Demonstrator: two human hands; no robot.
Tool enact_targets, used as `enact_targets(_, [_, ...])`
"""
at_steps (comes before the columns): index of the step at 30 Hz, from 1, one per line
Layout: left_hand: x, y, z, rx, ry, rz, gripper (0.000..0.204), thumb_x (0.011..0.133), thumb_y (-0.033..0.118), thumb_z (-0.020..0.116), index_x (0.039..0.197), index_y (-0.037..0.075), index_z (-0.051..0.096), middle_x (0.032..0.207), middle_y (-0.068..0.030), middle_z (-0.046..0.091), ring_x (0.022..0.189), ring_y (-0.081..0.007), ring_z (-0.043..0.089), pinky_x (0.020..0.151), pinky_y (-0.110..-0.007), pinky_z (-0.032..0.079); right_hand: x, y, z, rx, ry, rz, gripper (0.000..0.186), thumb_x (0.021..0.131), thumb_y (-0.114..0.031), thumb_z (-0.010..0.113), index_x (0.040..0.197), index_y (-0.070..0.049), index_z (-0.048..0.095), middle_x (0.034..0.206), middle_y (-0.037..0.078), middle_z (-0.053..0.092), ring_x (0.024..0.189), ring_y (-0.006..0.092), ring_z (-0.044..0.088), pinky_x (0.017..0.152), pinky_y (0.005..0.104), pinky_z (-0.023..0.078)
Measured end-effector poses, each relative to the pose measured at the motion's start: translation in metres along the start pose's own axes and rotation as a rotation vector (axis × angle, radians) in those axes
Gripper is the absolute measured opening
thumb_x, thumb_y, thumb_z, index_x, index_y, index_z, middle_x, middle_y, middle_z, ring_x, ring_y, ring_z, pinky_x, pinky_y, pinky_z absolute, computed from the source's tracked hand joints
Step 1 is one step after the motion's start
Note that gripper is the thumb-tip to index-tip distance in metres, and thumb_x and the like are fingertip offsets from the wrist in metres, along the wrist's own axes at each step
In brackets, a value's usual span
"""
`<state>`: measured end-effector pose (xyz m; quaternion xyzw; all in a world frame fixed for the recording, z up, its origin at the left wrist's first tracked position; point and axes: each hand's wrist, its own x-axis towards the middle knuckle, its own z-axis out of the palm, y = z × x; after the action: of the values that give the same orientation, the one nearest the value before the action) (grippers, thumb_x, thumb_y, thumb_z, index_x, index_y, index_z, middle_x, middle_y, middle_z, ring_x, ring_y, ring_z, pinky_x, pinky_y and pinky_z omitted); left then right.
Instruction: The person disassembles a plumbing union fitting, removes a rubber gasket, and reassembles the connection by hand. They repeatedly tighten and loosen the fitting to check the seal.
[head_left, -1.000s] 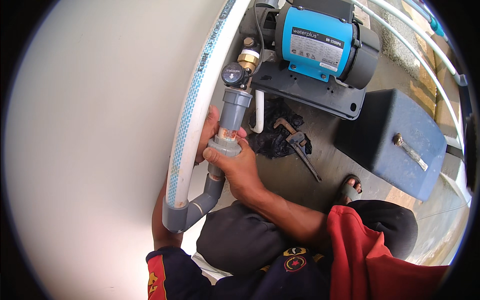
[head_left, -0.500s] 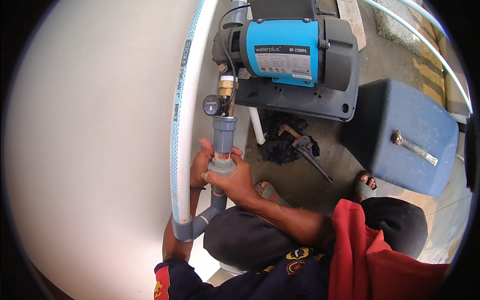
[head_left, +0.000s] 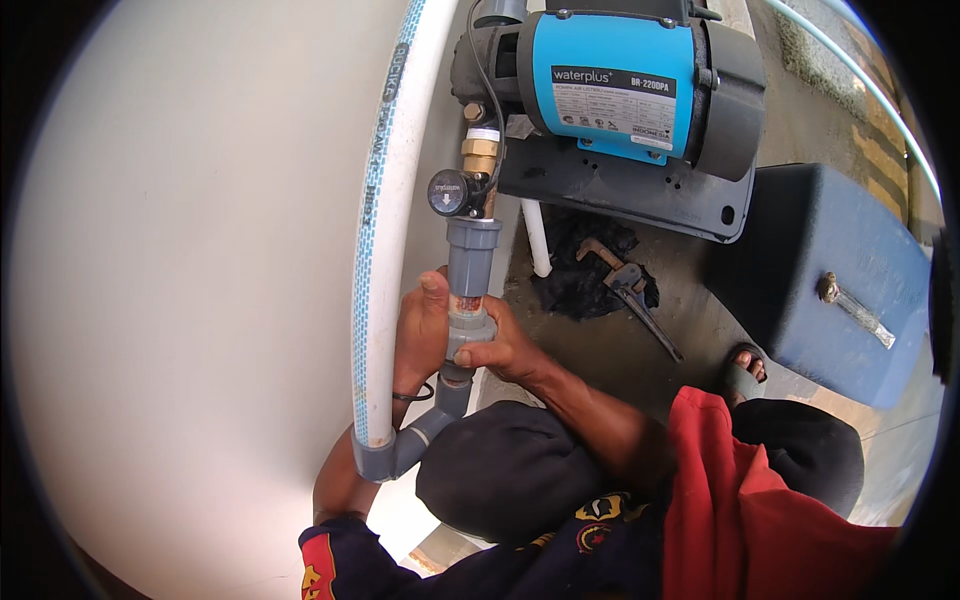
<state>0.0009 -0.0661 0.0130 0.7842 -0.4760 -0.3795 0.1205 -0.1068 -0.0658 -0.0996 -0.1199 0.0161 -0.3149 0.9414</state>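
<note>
A grey plastic pipe union (head_left: 468, 326) sits in the vertical line, below a grey socket (head_left: 474, 262). My right hand (head_left: 513, 347) is closed round the union from the right, its thumb across the front of the ring. From the left, my left hand (head_left: 422, 328) wraps the same fitting, thumb pointing up; its other fingers are hidden behind the pipe. Above the socket are a brass fitting (head_left: 480, 155) and a round black pressure switch (head_left: 448, 192), joined to a blue and black water pump (head_left: 615, 85). Under the union, a grey elbow (head_left: 440, 408) bends toward the white pipe.
A tall white pipe (head_left: 383, 250) stands left of my hands, close to the pale wall (head_left: 200, 250). On the floor, a pipe wrench (head_left: 628, 284) lies on black plastic (head_left: 570, 285). A dark blue pump cover (head_left: 830, 270) sits at right. My knee (head_left: 505, 470) is beside the elbow.
The view has shifted, so the pump and pipes appear further right. My left hand's thumb now lies straighter up beside the socket, and my right hand has turned round the union toward its right side.
</note>
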Motion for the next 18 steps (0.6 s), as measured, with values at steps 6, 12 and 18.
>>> enact_targets(6, [0.0,0.013,0.001,0.036,0.047,0.029,0.088,0.094,0.072,0.007,0.117,0.002,0.057,0.094,-0.0084,0.065,0.089,-0.021,0.064,0.081,-0.036,0.05,0.007,0.008,-0.01,0.333,-0.187,0.063,0.088,0.068,-0.033,0.084,0.138,-0.003,0.039,0.119,0.01,0.055,0.112,0.0189,0.056,0.097,0.0343,0.046])
enact_targets(12, [0.019,-0.016,0.001,-0.788,-0.257,-0.053,0.101,0.09,0.078,0.005,0.128,-0.003,0.052,0.107,-0.0148,0.065,0.1,-0.0246,0.065,0.09,-0.038,0.051,-0.008,-0.007,0.033,-0.038,0.345,-0.069,0.077,0.078,-0.037,0.081,0.134,-0.005,0.038,0.124,0.01,0.052,0.115,0.0198,0.055,0.095,0.0361,0.049])
enact_targets(18, [0.013,-0.029,0.011,-0.9,-0.363,-0.035,0.097,0.092,0.077,0.012,0.117,-0.003,0.061,0.108,-0.0143,0.067,0.098,-0.0232,0.065,0.088,-0.034,0.051,-0.012,-0.019,0.044,-0.252,0.37,0.099,0.07,0.079,-0.032,0.08,0.131,-0.002,0.044,0.123,0.01,0.054,0.112,0.0167,0.057,0.093,0.0335,0.049])
